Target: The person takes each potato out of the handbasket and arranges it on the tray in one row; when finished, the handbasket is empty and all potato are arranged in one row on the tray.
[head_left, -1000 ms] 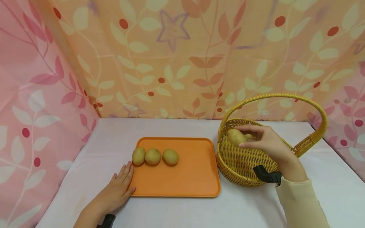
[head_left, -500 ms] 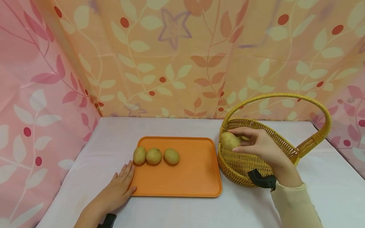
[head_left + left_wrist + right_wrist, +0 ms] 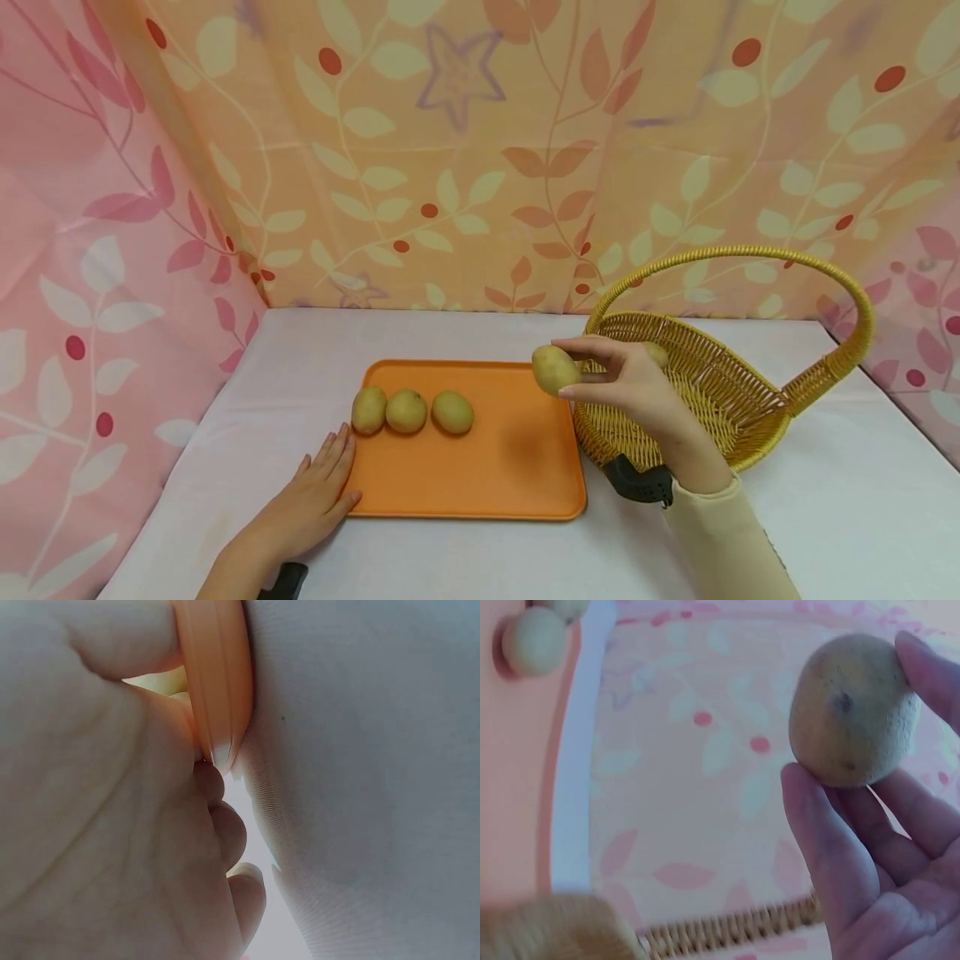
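My right hand (image 3: 630,387) pinches a potato (image 3: 556,370) between thumb and fingers, above the right end of the orange tray (image 3: 480,483). The right wrist view shows the same yellow-brown potato (image 3: 855,712) with a small dark dimple, thumb below and fingers behind. Three potatoes lie in a row at the tray's left: one at the edge (image 3: 369,410), one close beside it (image 3: 407,411), and a third slightly apart (image 3: 452,412). My left hand (image 3: 307,504) rests at the tray's left rim with its fingers extended; its wrist view shows the rim (image 3: 217,675) against the fingers.
A yellow wicker basket (image 3: 757,446) with a tall arched handle (image 3: 738,252) stands right of the tray. Inside it, partly behind my right hand, is another potato (image 3: 657,353). A white cloth (image 3: 450,558) covers the table, and patterned curtains (image 3: 450,208) close off the back and sides.
My right hand has lifted the potato out of the basket and carried it left, over the tray's right end. The left hand and the three tray potatoes have stayed in place.
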### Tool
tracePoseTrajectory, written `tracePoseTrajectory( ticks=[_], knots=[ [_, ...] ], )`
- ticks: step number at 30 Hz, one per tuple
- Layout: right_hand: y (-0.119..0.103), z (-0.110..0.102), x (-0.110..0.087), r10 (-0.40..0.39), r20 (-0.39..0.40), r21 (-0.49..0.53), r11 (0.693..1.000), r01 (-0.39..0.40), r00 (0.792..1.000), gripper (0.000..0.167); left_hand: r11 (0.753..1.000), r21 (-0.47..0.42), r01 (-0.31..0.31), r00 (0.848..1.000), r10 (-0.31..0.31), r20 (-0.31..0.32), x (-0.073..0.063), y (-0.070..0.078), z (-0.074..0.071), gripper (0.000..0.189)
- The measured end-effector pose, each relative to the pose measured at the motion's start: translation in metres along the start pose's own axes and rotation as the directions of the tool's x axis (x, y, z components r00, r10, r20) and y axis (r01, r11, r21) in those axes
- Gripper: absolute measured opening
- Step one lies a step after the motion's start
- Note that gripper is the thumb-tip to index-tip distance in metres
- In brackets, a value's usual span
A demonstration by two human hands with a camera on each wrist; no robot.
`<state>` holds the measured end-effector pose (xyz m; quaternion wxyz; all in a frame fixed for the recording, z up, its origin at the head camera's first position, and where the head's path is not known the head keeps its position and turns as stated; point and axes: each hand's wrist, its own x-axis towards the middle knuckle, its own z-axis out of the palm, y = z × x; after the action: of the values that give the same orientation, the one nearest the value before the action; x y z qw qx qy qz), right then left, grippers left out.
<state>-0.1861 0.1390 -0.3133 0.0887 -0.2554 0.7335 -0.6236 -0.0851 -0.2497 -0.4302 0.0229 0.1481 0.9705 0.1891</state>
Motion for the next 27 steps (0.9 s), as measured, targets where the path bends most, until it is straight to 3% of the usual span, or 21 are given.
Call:
tracePoseTrajectory(
  ticks=[5, 11, 27],
  knots=[
    [0.006, 0.016, 0.008, 0.000, 0.001, 0.063, 0.998, 0.000, 1.000, 0.053, 1.000, 0.001, 0.002, 1.000, -0.002, -0.002, 0.000, 0.000, 0.000, 0.067],
    [0.015, 0.030, 0.016, -0.023, 0.015, 0.063, 0.998, 0.022, 1.000, 0.051, 1.000, 0.001, -0.002, 1.000, 0.002, -0.002, 0.000, 0.000, 0.000, 0.067],
    [0.034, 0.058, 0.033, 0.067, -0.012, -0.054, 0.996, -0.068, 0.998, 0.049, 1.000, 0.000, 0.002, 1.000, -0.002, -0.002, 0.000, 0.000, 0.000, 0.067]
  ],
)
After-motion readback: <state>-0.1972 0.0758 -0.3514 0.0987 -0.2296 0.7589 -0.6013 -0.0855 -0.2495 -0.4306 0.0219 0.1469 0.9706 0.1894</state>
